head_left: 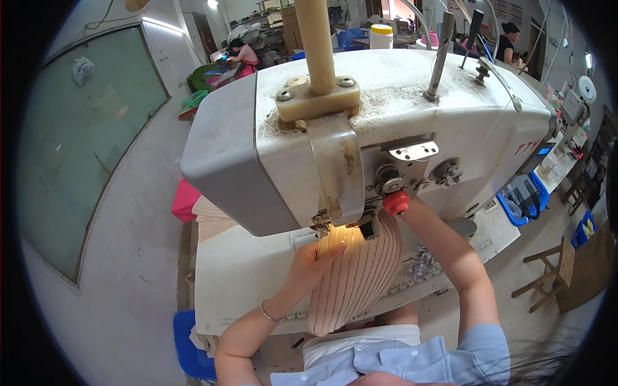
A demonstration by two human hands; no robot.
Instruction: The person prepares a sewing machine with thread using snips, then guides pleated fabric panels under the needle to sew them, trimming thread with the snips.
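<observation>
A large white sewing machine (386, 96) stands in front of me, its small lamp lighting the stitching area. Under its head lies a piece of pink striped fabric (354, 276), which drapes toward my lap over the table's near edge. My left hand (313, 260), a bangle at its wrist, is closed on the fabric's left edge just below the needle area. My right forearm reaches up along the fabric's right side. Of my right hand (415, 207) only the wrist end shows by the red knob (396, 202); its fingers are hidden behind the machine head.
More striped fabric (211, 219) lies on the white table (251, 276) at the left. Thread scraps (421, 262) sit right of the work. A blue bin (192, 347) stands low left, a blue basket (524, 199) at right, a wooden stool (547, 273) beyond. Other people work far back.
</observation>
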